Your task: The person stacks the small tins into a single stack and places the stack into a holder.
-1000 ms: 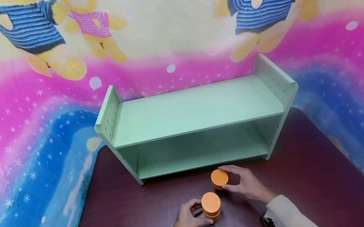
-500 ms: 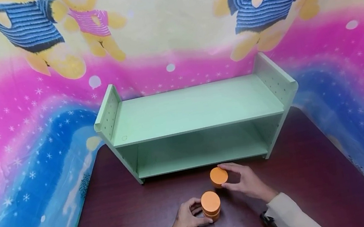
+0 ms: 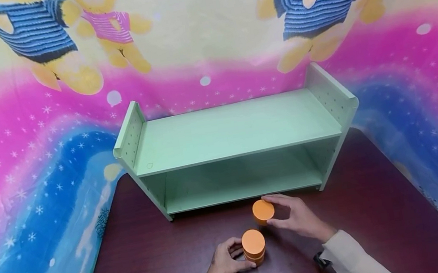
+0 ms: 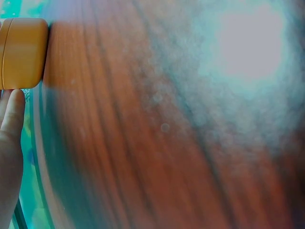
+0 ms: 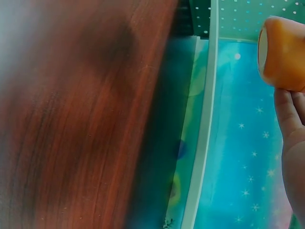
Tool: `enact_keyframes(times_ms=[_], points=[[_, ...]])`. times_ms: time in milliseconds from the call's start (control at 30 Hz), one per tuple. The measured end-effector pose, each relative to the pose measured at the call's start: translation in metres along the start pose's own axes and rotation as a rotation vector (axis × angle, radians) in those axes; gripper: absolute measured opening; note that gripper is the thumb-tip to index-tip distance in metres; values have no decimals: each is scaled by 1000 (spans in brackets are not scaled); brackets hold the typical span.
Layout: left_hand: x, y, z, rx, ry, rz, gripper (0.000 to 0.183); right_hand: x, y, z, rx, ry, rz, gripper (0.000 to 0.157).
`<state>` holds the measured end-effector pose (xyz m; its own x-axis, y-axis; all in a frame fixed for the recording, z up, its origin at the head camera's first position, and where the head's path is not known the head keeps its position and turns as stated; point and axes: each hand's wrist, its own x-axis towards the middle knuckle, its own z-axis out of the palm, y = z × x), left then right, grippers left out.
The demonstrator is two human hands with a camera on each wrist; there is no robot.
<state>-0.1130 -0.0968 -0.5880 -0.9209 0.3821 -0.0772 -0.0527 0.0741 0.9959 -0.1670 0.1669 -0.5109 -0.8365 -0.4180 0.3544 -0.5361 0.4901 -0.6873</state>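
Observation:
My left hand (image 3: 224,264) grips a round orange jar (image 3: 254,244) by its side, thumb in front and fingers behind. A seam runs around this jar below its flat top; in the left wrist view the jar (image 4: 25,53) stands at the table surface. My right hand (image 3: 298,221) holds a second orange jar (image 3: 263,211) between thumb and fingers, slightly farther off and to the right. The right wrist view shows this jar (image 5: 286,55) with its pale underside exposed, raised off the table. The two jars are close together but apart.
A pale green two-tier shelf (image 3: 235,129) stands at the back of the dark red-brown table (image 3: 145,265), just beyond my right hand. Its side panels rise above the top board. A printed cloth backdrop (image 3: 203,30) surrounds the table behind and at both sides.
My right hand and its jar have edged very slightly toward the shelf. The left hand keeps its grip on its jar, with almost no movement.

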Motion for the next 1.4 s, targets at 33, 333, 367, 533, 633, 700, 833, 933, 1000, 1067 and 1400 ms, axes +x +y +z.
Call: enact_keyframes(times_ms=[33, 333, 367, 533, 633, 700, 833, 933, 1000, 1067, 1400], points=[[0, 1, 0, -1, -1, 2, 52, 0, 0, 0, 1, -1, -3, 58], [0, 3, 0, -12, 2, -5, 52, -1, -3, -3, -6, 9, -22, 59], [0, 3, 0, -14, 1, -4, 52, -1, -3, -3, -8, 9, -22, 59], [0, 1, 0, -30, 1, 9, 52, -1, -5, -5, -10, 19, -44, 57], [0, 1, 1, -46, 1, 14, 53, -1, -6, -6, -5, 30, -66, 56], [0, 2, 1, -49, 1, 15, 53, -1, -7, -7, -4, 32, -74, 56], [-1, 2, 1, -56, -1, 8, 53, 0, -9, -8, 6, 29, -83, 56], [0, 1, 0, -52, -4, 11, 52, 0, -11, -9, 19, 19, -84, 57], [0, 0, 0, -47, -6, 12, 52, 0, -14, -10, 26, 8, -81, 57], [0, 0, 0, -42, -6, 18, 51, 0, -16, -11, 36, -2, -80, 58], [0, 1, 0, -21, -10, 29, 51, 1, -26, -13, 78, -24, -125, 57]])
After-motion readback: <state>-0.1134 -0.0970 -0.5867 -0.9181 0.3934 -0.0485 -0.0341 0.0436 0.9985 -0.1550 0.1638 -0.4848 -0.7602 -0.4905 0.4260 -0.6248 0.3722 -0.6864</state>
